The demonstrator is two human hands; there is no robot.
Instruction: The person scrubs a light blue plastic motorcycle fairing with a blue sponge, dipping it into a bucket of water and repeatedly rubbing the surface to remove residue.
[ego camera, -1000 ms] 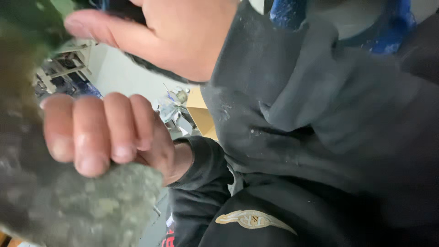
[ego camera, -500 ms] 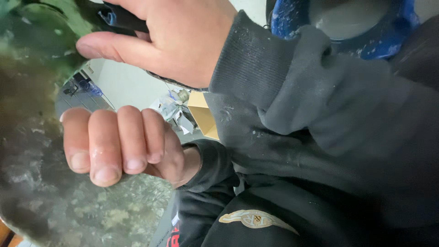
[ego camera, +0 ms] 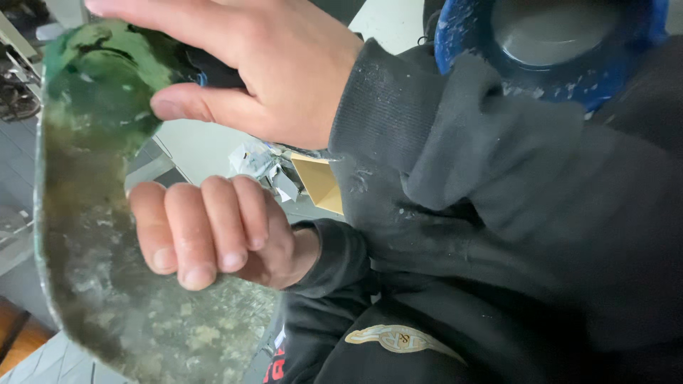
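Flat, translucent pane with a curved edge, stained green and mottled grey-brown (ego camera: 92,235), fills the left of the view, held up close to the camera. Lower hand, probably the left (ego camera: 213,231), curls its fingers over the pane's right edge, clamped on it. Upper hand, probably the right (ego camera: 263,71), is above it, thumb pressing a dark object (ego camera: 213,70) against the pane's green top; what that object is I can't tell. Right of the pane: dark grey dusty sleeves (ego camera: 455,163), blue paint-flecked bucket (ego camera: 555,43). Behind the pane: pale floor, crumpled paper (ego camera: 263,160), tan cardboard (ego camera: 320,185). Versus 0.5 s ago: the pane has shifted left and more of its green top shows.
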